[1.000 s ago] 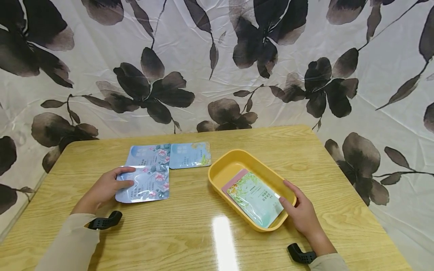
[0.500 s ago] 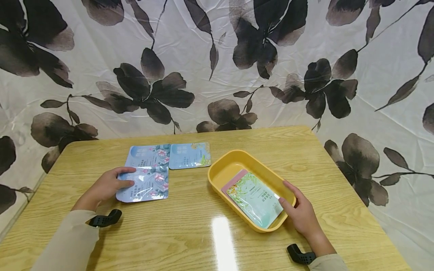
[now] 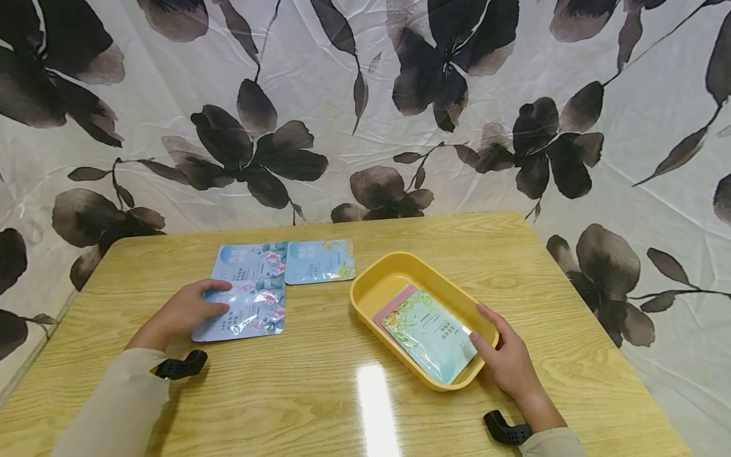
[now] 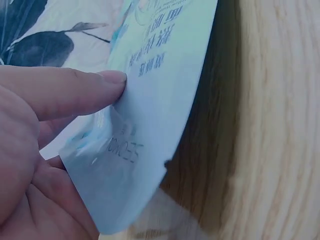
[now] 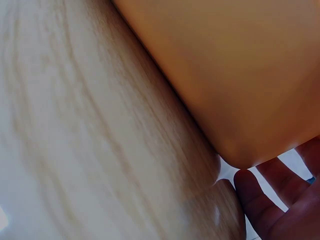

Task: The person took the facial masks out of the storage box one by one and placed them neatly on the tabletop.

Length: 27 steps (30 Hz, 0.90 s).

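At the left of the head view my left hand (image 3: pixel 185 311) pinches the left edge of a blue sheet mask packet (image 3: pixel 257 314) printed with pink flowers. In the left wrist view the thumb presses on this packet's face (image 4: pixel 150 115), whose corner bends up off the wood. Just behind it lies a similar blue packet (image 3: pixel 242 259), and a smaller light blue packet (image 3: pixel 316 261) adjoins that on the right. My right hand (image 3: pixel 511 355) grips the near right end of a yellow tray (image 3: pixel 394 273), thumb over the rim, fingers outside. A green packet (image 3: pixel 431 333) overlaps a pink packet (image 3: pixel 393 304) inside.
The wooden table (image 3: pixel 297 393) reflects a bright light strip near its front. Behind it hangs a white cloth (image 3: pixel 354 158) with dark flowers. Each wrist carries a black camera mount, such as the left one (image 3: pixel 183 365).
My left hand has shifted slightly to the right along with its hold on the packet, which has barely moved. The right hand and the tray stay where they were.
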Motion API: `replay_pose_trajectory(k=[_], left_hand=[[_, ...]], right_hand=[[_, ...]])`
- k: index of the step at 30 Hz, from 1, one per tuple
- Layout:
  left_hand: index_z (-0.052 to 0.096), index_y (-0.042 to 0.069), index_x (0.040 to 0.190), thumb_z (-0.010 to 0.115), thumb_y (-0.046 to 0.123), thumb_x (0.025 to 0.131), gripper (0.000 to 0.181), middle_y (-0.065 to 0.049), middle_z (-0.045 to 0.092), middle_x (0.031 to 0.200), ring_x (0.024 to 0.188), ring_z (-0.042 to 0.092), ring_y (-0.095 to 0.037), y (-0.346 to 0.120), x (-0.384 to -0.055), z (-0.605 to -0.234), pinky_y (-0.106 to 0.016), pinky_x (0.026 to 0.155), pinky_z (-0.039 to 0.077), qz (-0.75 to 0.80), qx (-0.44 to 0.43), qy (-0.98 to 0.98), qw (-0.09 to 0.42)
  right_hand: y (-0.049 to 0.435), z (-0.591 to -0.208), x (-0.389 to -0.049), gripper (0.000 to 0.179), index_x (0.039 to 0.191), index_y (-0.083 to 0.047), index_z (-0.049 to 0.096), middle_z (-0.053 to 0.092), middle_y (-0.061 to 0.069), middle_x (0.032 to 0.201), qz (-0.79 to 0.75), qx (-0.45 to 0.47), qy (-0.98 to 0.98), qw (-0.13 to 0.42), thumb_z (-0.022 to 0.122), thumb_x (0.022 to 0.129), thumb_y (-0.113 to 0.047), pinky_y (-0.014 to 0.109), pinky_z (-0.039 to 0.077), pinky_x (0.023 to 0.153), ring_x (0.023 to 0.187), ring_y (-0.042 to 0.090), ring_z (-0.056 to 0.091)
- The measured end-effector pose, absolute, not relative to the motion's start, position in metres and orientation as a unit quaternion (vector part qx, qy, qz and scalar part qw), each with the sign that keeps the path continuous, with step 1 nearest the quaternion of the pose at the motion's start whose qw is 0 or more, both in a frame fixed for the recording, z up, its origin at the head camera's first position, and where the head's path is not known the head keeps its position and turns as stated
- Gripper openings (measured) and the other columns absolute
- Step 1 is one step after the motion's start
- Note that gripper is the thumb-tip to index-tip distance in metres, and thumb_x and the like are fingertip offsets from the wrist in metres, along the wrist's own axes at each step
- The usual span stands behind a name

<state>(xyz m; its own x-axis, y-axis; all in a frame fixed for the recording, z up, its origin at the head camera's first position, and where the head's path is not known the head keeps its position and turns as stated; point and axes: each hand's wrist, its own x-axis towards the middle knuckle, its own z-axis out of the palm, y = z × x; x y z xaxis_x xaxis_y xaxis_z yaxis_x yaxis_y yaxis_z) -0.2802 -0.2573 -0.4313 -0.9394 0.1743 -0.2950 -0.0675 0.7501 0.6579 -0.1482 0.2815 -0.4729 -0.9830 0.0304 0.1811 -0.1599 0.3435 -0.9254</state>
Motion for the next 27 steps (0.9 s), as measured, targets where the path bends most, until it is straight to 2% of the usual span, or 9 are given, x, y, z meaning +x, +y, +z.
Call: replay_pose_trajectory(k=[5, 13, 20, 24, 27], left_hand=[[0.043, 0.003, 0.128, 0.064, 0.022, 0.082, 0.055, -0.029, 0.019, 0.139, 0.122, 0.021, -0.046, -0.255, -0.28, -0.432, -0.06, 0.094, 0.02, 0.341, 0.031, 0.925, 0.164], [0.041, 0.003, 0.129, 0.065, 0.027, 0.081, 0.058, -0.031, 0.02, 0.138, 0.122, 0.02, -0.049, -0.251, -0.279, -0.424, -0.061, 0.093, 0.021, 0.292, 0.015, 0.944, 0.156], [0.038, 0.0, 0.131, 0.064, 0.028, 0.082, 0.062, -0.033, 0.033, 0.126, 0.104, 0.04, -0.042, -0.253, -0.277, -0.417, -0.054, 0.084, 0.036, 0.268, 0.01, 0.952, 0.149], [0.038, -0.002, 0.13, 0.064, 0.028, 0.082, 0.062, -0.031, 0.038, 0.122, 0.099, 0.045, -0.039, -0.257, -0.278, -0.417, -0.049, 0.079, 0.041, 0.266, 0.013, 0.953, 0.147], [0.039, -0.003, 0.129, 0.064, 0.03, 0.082, 0.062, -0.03, 0.04, 0.121, 0.1, 0.046, -0.04, -0.259, -0.278, -0.417, -0.049, 0.079, 0.042, 0.265, 0.019, 0.953, 0.143]], right_hand=[[0.281, -0.473, -0.148, 0.051, 0.135, -0.014, 0.039, 0.041, 0.015, 0.13, 0.572, 0.038, -0.815, 0.081, 0.058, 0.088, -0.019, 0.024, 0.048, 0.073, 0.103, 0.028, 0.051], [0.281, -0.471, -0.148, 0.051, 0.135, -0.013, 0.038, 0.039, 0.015, 0.131, 0.57, 0.036, -0.817, 0.082, 0.057, 0.088, -0.019, 0.022, 0.048, 0.073, 0.105, 0.029, 0.049], [0.281, -0.471, -0.148, 0.051, 0.135, -0.013, 0.038, 0.039, 0.016, 0.131, 0.575, 0.035, -0.813, 0.077, 0.057, 0.088, -0.019, 0.023, 0.048, 0.073, 0.106, 0.03, 0.049], [0.281, -0.471, -0.148, 0.051, 0.135, -0.013, 0.038, 0.039, 0.015, 0.131, 0.572, 0.035, -0.815, 0.079, 0.057, 0.088, -0.019, 0.022, 0.047, 0.073, 0.106, 0.029, 0.049], [0.281, -0.471, -0.148, 0.051, 0.135, -0.013, 0.038, 0.039, 0.015, 0.132, 0.571, 0.037, -0.816, 0.08, 0.057, 0.088, -0.019, 0.022, 0.047, 0.074, 0.106, 0.029, 0.049]])
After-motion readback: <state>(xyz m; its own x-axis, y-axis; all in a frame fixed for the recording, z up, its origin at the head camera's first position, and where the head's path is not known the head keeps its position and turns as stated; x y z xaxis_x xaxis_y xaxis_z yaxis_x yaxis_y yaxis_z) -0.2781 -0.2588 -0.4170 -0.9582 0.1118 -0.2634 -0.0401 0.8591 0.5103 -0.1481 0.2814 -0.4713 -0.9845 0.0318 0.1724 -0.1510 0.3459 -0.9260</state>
